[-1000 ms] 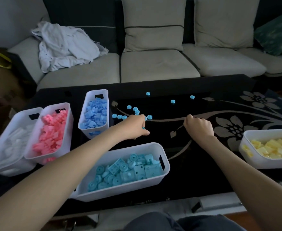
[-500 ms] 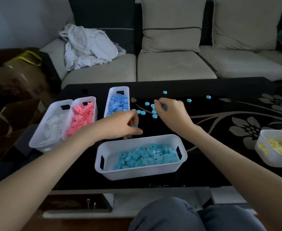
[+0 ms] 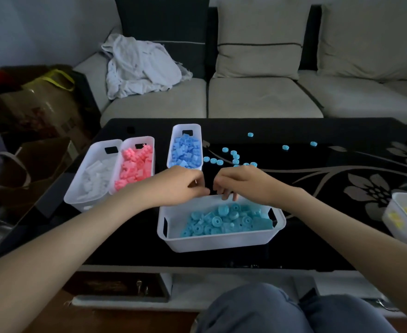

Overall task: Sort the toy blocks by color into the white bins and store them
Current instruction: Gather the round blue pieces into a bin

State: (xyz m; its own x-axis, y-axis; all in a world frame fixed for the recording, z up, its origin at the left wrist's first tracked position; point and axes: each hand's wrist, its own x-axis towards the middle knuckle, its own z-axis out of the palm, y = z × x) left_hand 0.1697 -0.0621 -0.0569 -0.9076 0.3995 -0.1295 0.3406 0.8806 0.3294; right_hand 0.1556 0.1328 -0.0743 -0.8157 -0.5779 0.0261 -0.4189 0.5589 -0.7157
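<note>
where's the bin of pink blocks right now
In the head view, the pink-block bin sits on the left of the black table, between the white-block bin and the blue-block bin, just beyond the left hand.

A beige sofa [image 3: 257, 97] is sitting behind the black floral table [image 3: 356, 155]. Crumpled white cloth [image 3: 140, 66] is lying on its seat.

Yellow-block bin [image 3: 402, 233] cut off by rt edge. Left hand [image 3: 181, 186] & right hand [image 3: 243, 183]: fingers curl under, can't tell if either holds anything. Right hand covers some loose teal discs [image 3: 235, 161]; left hand hides near end of blue-block bin [image 3: 174, 145]. Both forearms run out of frame.
</note>
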